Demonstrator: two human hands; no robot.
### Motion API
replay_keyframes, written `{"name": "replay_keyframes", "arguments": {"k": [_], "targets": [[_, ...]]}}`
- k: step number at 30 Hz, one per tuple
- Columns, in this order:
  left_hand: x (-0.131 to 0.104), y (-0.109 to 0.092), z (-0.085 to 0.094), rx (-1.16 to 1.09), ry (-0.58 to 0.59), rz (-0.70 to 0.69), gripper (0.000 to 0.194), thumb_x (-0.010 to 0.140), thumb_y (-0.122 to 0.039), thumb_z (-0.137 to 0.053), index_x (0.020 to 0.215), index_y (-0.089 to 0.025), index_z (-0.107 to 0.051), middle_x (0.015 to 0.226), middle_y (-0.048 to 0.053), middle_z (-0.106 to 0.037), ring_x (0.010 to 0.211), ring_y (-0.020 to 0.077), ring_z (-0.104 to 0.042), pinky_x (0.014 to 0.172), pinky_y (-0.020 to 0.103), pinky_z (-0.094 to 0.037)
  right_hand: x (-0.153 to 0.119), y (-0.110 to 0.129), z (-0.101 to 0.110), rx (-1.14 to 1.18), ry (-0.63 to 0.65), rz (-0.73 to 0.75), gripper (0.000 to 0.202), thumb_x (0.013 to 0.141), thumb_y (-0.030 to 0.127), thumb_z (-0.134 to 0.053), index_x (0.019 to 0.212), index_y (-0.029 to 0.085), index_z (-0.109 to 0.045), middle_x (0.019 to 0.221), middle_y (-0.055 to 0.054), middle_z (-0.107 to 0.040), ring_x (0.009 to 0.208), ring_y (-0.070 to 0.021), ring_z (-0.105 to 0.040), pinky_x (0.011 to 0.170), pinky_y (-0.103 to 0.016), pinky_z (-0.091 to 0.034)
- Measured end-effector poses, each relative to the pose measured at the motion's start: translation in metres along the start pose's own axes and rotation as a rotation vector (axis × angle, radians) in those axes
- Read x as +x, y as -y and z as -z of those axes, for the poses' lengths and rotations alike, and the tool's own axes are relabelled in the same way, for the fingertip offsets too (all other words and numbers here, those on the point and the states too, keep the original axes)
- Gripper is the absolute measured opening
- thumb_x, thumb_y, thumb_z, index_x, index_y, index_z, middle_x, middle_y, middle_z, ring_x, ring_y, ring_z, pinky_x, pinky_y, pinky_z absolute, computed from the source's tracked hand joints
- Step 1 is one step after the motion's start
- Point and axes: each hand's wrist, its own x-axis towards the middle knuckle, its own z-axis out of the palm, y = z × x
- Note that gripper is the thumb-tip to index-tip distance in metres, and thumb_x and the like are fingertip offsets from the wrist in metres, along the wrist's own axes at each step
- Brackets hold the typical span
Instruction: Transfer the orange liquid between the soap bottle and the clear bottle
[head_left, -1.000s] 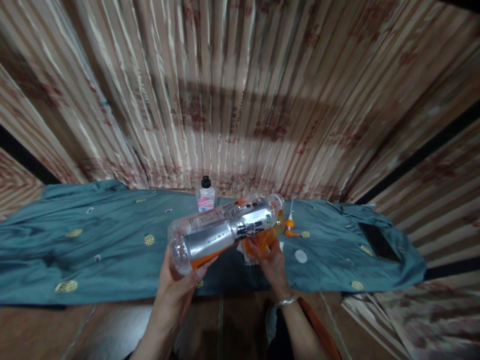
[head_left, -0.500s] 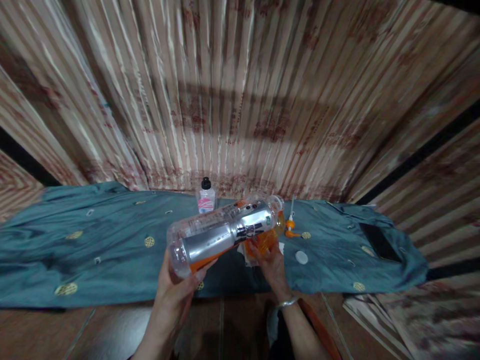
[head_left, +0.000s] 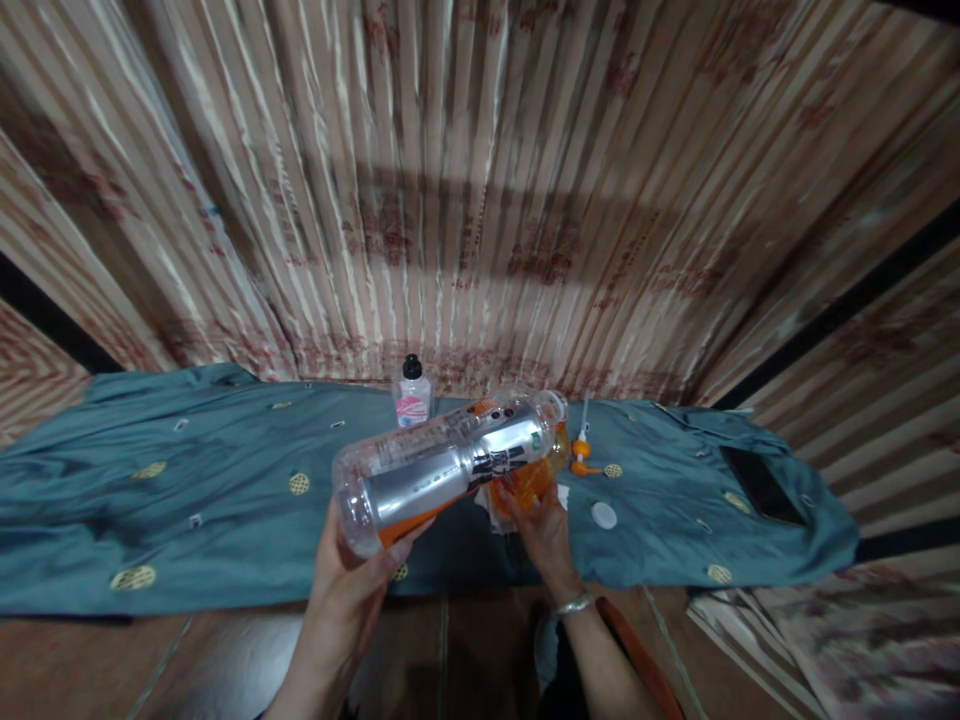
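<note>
My left hand [head_left: 360, 575] is wrapped round the base of a large clear plastic bottle [head_left: 450, 470] with a silver and orange label. The bottle tilts, its neck up to the right, above an orange bottle [head_left: 531, 485]. My right hand [head_left: 541, 520] grips that orange bottle, which is partly hidden behind the clear one. Whether the two mouths touch I cannot tell. White tissue [head_left: 562, 496] shows around the orange bottle's base. Right of it lies an orange and white pump head [head_left: 581, 452] with its tube, and near that a round white cap [head_left: 604, 515].
A clear bottle with a black cap and pink label [head_left: 412, 400] stands at the back of the table. A dark phone [head_left: 761, 485] lies on the right of the teal tablecloth [head_left: 240, 500]. A striped curtain [head_left: 465, 200] hangs behind the table.
Almost nothing differs. Both hands keep their hold, and the tilted clear bottle stays in nearly the same place.
</note>
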Motion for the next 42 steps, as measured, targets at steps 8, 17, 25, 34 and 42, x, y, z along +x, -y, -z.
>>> {"name": "replay_keyframes", "arguments": {"k": [8,17,25,34,42], "targets": [[0.0,0.001,0.001,0.005,-0.017,0.004,0.091,0.051,-0.04,-0.123,0.135,-0.029,-0.089,0.134,0.01,-0.093,0.13,0.0434,-0.087,0.107,0.056,-0.077,0.001,-0.006,-0.001,-0.017,-0.02,0.011,0.069,0.085,0.075,-0.084,0.132,0.025,-0.073,0.118,-0.017,-0.094,0.113,-0.0461,-0.093,0.095,-0.058,-0.077],[0.002,0.002,0.005,0.026,0.007,0.002,0.088,0.056,-0.038,-0.12,0.137,-0.029,-0.089,0.137,0.011,-0.093,0.141,0.0479,-0.083,0.115,0.062,-0.074,0.001,-0.006,-0.002,-0.044,-0.019,0.015,0.069,0.086,0.076,-0.081,0.131,0.025,-0.073,0.116,-0.015,-0.094,0.11,-0.0436,-0.093,0.094,-0.055,-0.076],[0.002,0.0,0.005,0.055,0.007,-0.005,0.094,0.053,-0.043,-0.122,0.14,-0.03,-0.088,0.138,0.011,-0.092,0.139,0.0483,-0.084,0.115,0.065,-0.074,0.001,-0.005,-0.001,-0.03,-0.04,-0.006,0.072,0.081,0.08,-0.084,0.126,0.024,-0.074,0.113,-0.017,-0.093,0.106,-0.0433,-0.092,0.086,-0.053,-0.076],[0.001,-0.003,0.003,0.051,0.023,0.004,0.099,0.056,-0.041,-0.12,0.147,-0.031,-0.085,0.136,0.011,-0.093,0.139,0.0478,-0.083,0.12,0.067,-0.07,0.002,-0.005,0.0,-0.059,-0.029,-0.013,0.073,0.082,0.075,-0.083,0.13,0.021,-0.073,0.116,-0.02,-0.093,0.111,-0.0472,-0.092,0.095,-0.058,-0.074],[0.0,-0.003,0.002,0.046,0.0,0.004,0.091,0.055,-0.041,-0.121,0.139,-0.03,-0.088,0.139,0.011,-0.092,0.143,0.0493,-0.082,0.118,0.067,-0.072,0.002,-0.008,0.0,-0.085,-0.032,0.065,0.066,0.088,0.074,-0.082,0.129,0.023,-0.074,0.111,-0.017,-0.094,0.102,-0.0428,-0.094,0.085,-0.053,-0.076]]}}
